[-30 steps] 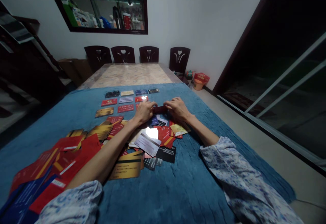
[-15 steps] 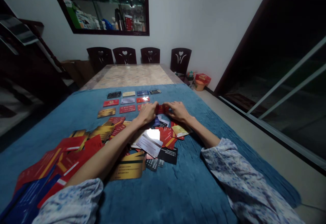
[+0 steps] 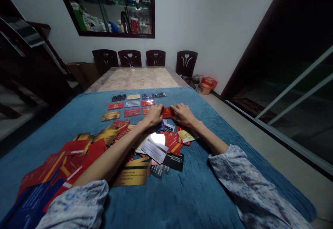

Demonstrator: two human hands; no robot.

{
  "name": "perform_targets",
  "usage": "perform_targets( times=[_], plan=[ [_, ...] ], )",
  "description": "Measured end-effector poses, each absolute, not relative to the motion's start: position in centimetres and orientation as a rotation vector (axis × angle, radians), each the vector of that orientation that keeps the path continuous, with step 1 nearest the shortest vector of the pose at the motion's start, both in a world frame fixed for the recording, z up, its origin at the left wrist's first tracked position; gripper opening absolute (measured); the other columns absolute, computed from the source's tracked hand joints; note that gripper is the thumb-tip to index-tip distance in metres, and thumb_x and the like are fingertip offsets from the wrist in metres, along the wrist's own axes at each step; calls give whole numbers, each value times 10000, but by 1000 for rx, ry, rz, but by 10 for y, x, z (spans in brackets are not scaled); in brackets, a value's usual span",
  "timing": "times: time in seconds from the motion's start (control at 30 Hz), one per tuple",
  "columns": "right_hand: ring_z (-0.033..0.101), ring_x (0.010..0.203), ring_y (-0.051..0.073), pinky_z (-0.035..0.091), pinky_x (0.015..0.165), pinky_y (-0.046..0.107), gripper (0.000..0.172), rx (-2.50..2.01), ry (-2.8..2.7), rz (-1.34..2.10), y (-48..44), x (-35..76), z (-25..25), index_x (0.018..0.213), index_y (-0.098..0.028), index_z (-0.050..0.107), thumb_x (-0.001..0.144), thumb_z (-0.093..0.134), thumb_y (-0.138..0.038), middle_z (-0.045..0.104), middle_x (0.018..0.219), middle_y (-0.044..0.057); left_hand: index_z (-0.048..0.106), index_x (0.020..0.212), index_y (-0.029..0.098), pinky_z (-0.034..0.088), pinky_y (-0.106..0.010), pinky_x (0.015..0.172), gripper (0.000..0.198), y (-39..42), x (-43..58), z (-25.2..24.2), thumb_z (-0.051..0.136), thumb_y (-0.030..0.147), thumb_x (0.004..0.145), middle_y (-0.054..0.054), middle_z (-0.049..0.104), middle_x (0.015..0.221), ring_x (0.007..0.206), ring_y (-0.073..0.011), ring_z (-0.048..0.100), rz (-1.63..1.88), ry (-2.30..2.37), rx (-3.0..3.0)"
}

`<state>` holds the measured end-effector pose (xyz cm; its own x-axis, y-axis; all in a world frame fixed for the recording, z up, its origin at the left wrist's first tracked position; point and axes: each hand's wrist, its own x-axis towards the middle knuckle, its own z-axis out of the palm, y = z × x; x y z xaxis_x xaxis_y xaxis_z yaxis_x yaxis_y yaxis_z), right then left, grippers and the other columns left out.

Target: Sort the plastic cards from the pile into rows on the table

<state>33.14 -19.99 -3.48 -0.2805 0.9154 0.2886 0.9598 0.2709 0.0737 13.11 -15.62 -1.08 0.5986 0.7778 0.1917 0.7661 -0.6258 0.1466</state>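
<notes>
Between my two hands is a red card (image 3: 168,112) with a gold mark, its face turned toward me. My left hand (image 3: 154,115) is closed at the card's left edge, partly covering another red card on the cloth. At the right edge, the fingers of my right hand (image 3: 184,115) are bent and pinch the card. Below my hands lies a loose pile with a silver-white card (image 3: 155,150), a black card (image 3: 173,161), a yellow card (image 3: 187,136) and a gold card (image 3: 132,176). My left forearm hides part of this pile.
Beyond my left hand, cards lie in rows, among them a gold card (image 3: 110,116) and a black card (image 3: 119,98). More red and blue cards (image 3: 39,168) are heaped at the left. A blue cloth (image 3: 182,201) covers the near table; several chairs (image 3: 186,62) stand behind.
The red card between my hands now shows more of its face, where before it appeared as a thin dark strip. Both hands stay at its edges. The view has shifted slightly.
</notes>
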Motion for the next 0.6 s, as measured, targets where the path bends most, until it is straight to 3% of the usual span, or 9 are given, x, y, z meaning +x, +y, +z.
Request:
perform_targets(
  times=[0.37, 0.6],
  plan=[
    [507, 982, 272, 410, 840, 361, 481, -1610, -2412, -223, -195, 342, -29, 1387, -140, 537, 953, 581, -343, 635, 1107, 144, 600, 1086, 154, 455, -476, 929, 245, -153, 124, 0, 529, 187, 853, -173, 676, 1160, 1125, -337, 586, 202, 1226, 2887],
    [520, 945, 239, 413, 867, 353, 309, -1554, -2410, -123, -193, 343, -27, 1220, -181, 597, 962, 587, -351, 639, 1068, 103, 610, 1089, 159, 434, -504, 974, 257, -149, 120, 0, 569, 218, 842, -176, 662, 1167, 1149, -350, 564, 202, 1185, 2903]
  ],
)
